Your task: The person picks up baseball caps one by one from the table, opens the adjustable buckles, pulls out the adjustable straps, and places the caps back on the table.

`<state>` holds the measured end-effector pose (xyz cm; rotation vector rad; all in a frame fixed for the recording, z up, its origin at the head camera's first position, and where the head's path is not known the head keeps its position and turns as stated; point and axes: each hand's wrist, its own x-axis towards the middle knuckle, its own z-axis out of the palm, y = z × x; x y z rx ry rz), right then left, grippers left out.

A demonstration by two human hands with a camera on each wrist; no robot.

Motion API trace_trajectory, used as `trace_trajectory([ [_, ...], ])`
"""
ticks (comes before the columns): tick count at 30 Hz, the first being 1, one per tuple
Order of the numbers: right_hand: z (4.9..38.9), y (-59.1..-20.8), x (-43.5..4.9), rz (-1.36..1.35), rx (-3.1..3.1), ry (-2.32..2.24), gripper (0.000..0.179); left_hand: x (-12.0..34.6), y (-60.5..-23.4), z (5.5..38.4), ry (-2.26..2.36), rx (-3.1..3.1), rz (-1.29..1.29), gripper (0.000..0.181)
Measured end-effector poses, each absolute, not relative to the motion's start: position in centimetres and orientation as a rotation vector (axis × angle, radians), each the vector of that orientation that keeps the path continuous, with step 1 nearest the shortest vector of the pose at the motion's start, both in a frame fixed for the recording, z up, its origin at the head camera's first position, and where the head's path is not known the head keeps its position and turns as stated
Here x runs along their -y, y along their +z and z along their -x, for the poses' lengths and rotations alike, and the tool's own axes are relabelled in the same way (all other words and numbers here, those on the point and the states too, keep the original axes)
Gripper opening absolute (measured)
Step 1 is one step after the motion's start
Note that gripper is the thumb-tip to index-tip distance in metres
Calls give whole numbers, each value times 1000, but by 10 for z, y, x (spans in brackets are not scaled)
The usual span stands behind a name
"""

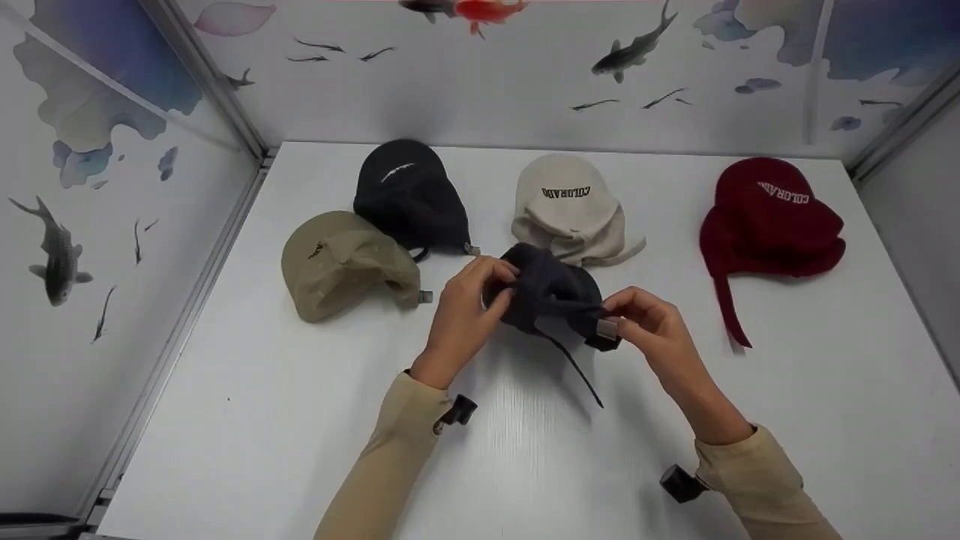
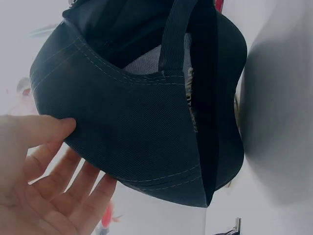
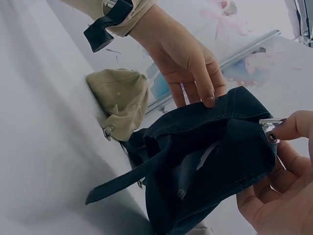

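Both hands hold a navy baseball cap [image 1: 555, 285] over the middle of the white table, its back opening toward the person. My left hand [image 1: 461, 315] pinches the cap's left edge between thumb and fingers. On the other side, my right hand [image 1: 660, 330] grips the edge by a metal buckle [image 3: 270, 128], thumb on the buckle and fingers behind the fabric. A loose strap [image 3: 127, 176] hangs from the cap, its end free. Stitching and the inner band show inside the opening in the left wrist view.
Behind the hands lie a black cap [image 1: 409, 195] and a cream cap [image 1: 566, 202]. A khaki cap [image 1: 337, 262] is at the left, a dark red cap [image 1: 772, 217] with a trailing strap at the right. Patterned panels [image 1: 525, 82] enclose the white table [image 1: 262, 420] at back and sides.
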<state>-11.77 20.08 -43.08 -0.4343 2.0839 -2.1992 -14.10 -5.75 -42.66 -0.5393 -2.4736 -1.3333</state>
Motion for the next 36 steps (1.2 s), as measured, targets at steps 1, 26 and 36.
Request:
trace_trajectory([
  [1, 118, -431, -201, 427, -2093, -2188, 15, 59, -426, 140, -1347, 2469, 533, 9],
  [26, 173, -435, -203, 606, -2483, -1511, 14, 82, -443, 141, -1234, 2703, 487, 12],
  [36, 252, -434, -186, 516, -2934, -1039, 26, 78, -454, 151, -1232, 2750, 436, 11],
])
